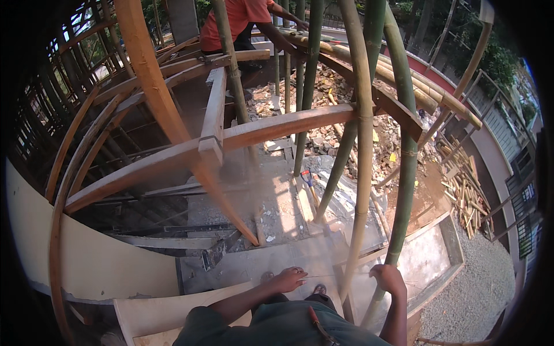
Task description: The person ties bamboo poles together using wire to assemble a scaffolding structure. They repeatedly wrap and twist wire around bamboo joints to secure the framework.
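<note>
Green bamboo pole, one: standing near-upright, its lower length at my right hand; long, round, jointed, green above, paler toward the foot. I judge it stiff, moderately light for its length, slick between joints, liable to split if crushed; best hold, a full wrap just above a joint. Right fingers: curled at the pole, whether clamped I cannot tell. Left hand: fingers bent, clear of the pole, grip unclear.

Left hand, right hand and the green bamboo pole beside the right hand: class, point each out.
Left hand (288, 279), head view: back of hand.
Right hand (389, 279), head view: back of hand.
Green bamboo pole (409, 157), head view: its stem, mid-length.
</note>
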`<state>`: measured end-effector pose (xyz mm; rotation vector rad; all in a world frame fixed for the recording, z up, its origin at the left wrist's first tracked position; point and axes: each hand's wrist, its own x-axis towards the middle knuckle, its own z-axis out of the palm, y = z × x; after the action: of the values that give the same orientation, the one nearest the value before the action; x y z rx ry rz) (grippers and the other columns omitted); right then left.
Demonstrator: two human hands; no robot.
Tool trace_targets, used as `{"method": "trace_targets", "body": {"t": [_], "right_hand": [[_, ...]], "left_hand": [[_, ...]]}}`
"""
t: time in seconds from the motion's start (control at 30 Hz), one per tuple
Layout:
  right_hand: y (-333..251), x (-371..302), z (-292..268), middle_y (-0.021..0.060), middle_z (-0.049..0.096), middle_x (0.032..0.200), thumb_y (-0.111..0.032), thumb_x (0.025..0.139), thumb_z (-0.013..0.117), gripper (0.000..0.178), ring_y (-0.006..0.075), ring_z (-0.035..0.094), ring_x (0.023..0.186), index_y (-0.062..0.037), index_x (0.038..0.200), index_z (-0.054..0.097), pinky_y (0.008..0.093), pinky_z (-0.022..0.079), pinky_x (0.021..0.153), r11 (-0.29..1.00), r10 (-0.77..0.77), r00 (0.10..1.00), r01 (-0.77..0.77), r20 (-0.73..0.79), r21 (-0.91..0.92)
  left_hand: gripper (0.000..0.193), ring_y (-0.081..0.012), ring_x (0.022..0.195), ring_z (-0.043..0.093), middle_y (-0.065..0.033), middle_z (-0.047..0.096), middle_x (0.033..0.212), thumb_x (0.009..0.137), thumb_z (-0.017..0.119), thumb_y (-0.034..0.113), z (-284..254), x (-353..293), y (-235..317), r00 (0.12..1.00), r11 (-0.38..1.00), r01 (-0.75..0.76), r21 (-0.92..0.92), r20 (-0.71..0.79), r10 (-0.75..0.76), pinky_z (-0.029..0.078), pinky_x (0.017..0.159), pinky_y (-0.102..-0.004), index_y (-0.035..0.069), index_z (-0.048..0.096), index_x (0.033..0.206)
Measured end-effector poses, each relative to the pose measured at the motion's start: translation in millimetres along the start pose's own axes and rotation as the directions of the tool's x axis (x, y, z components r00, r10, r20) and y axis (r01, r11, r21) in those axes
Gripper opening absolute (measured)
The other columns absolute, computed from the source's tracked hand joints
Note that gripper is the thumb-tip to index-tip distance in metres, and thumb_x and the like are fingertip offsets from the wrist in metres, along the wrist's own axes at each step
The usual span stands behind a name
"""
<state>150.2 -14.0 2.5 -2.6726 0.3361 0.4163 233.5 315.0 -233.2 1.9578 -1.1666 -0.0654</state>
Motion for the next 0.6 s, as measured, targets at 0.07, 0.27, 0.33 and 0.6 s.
{"method": "trace_targets", "body": {"t": [0.07, 0.27, 0.33, 0.6], "right_hand": [[-23, 15, 53, 0.0136, 0.071, 0.086, -0.025, 0.089, 0.062, 0.016, 0.0363, 0.068, 0.082, -0.0135, 0.092, 0.073, 0.0454, 0.053, 0.072, 0.988, -0.101, 0.994, 0.103, 0.030, -0.111], [-104, 8, 60, 0.0117, 0.072, 0.092, -0.016, 0.088, 0.058, 0.019, 0.0338, 0.068, 0.086, -0.0162, 0.099, 0.073, 0.0440, 0.054, 0.075, 0.999, -0.011, 0.999, 0.012, 0.030, -0.038], [-77, -12, 67, 0.0078, 0.072, 0.096, -0.010, 0.084, 0.056, 0.023, 0.0314, 0.067, 0.090, -0.0166, 0.097, 0.074, 0.0408, 0.053, 0.078, 0.998, -0.004, 1.000, 0.006, 0.022, -0.062], [-66, -36, 68, 0.0138, 0.071, 0.091, -0.015, 0.086, 0.060, 0.018, 0.0336, 0.068, 0.086, -0.0148, 0.097, 0.074, 0.0445, 0.052, 0.076, 0.992, 0.119, 0.993, -0.119, -0.006, -0.037]], "left_hand": [[0.029, -0.0420, 0.090, 0.066, -0.0237, 0.067, 0.095, 0.101, 0.051, 0.030, -14, 42, 30, 0.999, 0.980, -0.043, -0.194, -0.012, 0.041, 0.050, 0.077, -0.0491, 0.008, 0.060, 0.116], [0.025, -0.0432, 0.083, 0.064, -0.0218, 0.066, 0.086, 0.100, 0.050, 0.029, -47, 74, 56, 0.932, 0.898, 0.287, -0.333, 0.314, -0.181, 0.048, 0.071, -0.0513, 0.007, 0.059, 0.109], [0.024, -0.0428, 0.081, 0.064, -0.0204, 0.067, 0.085, 0.100, 0.050, 0.028, -52, 68, 36, 0.951, 0.916, 0.245, -0.319, 0.263, -0.163, 0.048, 0.070, -0.0514, 0.007, 0.059, 0.106], [0.021, -0.0417, 0.090, 0.062, -0.0218, 0.065, 0.091, 0.099, 0.048, 0.024, -39, 85, 47, 0.883, 0.926, 0.126, -0.356, 0.466, 0.059, 0.046, 0.078, -0.0515, 0.006, 0.058, 0.105]]}}
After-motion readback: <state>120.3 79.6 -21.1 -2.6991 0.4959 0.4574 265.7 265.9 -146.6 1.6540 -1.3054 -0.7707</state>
